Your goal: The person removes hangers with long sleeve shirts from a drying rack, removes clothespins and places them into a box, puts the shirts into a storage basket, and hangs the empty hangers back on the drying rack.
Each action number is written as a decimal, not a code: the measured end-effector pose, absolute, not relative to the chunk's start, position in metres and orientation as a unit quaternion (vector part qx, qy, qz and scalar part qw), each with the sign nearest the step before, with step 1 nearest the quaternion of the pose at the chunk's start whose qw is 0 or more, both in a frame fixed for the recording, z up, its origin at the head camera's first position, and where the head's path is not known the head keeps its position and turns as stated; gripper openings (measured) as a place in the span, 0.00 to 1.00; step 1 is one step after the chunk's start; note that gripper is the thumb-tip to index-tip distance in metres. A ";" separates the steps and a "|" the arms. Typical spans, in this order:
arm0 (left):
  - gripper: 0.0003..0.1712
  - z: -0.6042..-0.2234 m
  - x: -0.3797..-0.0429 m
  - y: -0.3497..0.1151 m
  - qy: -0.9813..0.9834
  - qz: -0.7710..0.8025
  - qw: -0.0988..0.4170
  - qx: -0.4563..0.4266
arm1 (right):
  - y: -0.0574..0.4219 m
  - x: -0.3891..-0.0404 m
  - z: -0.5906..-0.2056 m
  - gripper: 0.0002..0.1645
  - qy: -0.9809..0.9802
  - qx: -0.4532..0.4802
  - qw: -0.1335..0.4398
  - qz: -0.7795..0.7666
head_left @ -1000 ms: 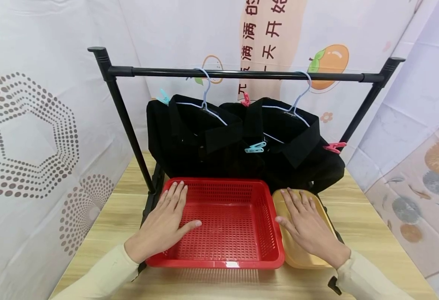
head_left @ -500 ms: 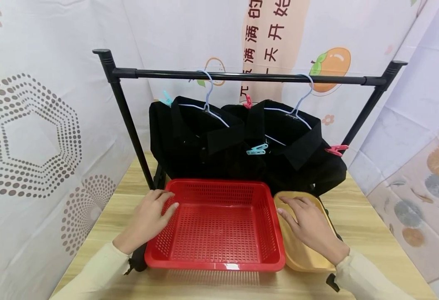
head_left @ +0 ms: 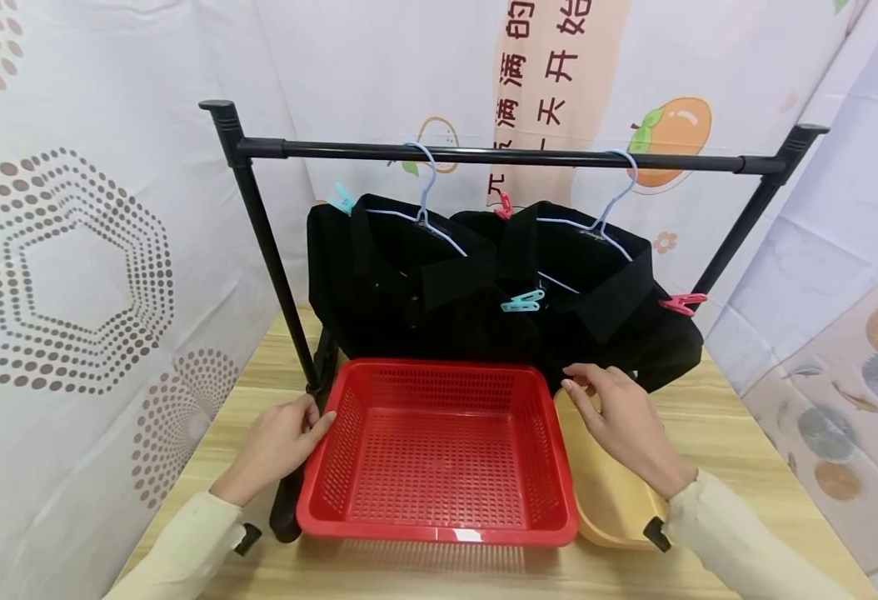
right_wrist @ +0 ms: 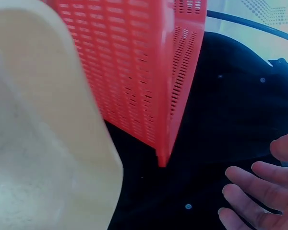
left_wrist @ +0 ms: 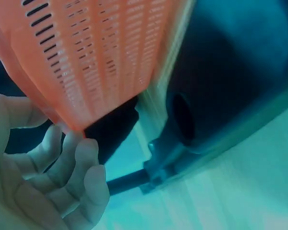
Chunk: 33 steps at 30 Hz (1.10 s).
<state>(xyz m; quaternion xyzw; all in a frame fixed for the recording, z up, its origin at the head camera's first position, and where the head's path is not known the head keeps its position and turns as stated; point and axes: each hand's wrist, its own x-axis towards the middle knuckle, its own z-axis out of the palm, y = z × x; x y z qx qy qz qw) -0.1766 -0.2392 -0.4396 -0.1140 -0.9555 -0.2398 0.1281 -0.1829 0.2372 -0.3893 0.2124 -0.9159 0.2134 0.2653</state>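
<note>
A red plastic basket [head_left: 435, 475] with slotted walls stands in the middle of the head view. My left hand [head_left: 274, 446] is at its left rim, thumb over the rim and fingers curled on the outer side; the left wrist view shows the fingertips [left_wrist: 89, 148] against the rim's corner. My right hand [head_left: 626, 425] hovers over the far part of a yellow basin [head_left: 604, 492], fingers loosely bent and holding nothing. Behind the basket, two black shirts [head_left: 401, 292] hang on light blue hangers [head_left: 427, 179].
A black rack [head_left: 484, 155] carries the hangers. Clothespins are on the shirts: a blue one [head_left: 523, 302] in the middle, a pink one [head_left: 682, 303] at right, others near the collars. The wooden table [head_left: 739, 467] extends to the right.
The left hand has drawn back from inside the basket to its left rim and its fingers have curled. The right hand has lifted from the basin, its fingers bending. The view has shifted slightly.
</note>
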 end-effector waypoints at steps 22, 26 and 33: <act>0.28 -0.450 -0.171 -0.259 -0.889 -0.437 -0.096 -0.102 | 0.212 -0.210 -0.373 0.17 -0.917 0.222 0.219 0.247; 0.28 -0.450 -0.168 -0.261 -0.872 -0.465 -0.114 -0.100 | 0.207 -0.218 -0.372 0.16 -0.907 0.235 0.241 0.252; 0.28 -0.453 -0.164 -0.258 -0.859 -0.485 -0.123 -0.104 | 0.202 -0.229 -0.363 0.14 -0.893 0.237 0.277 0.264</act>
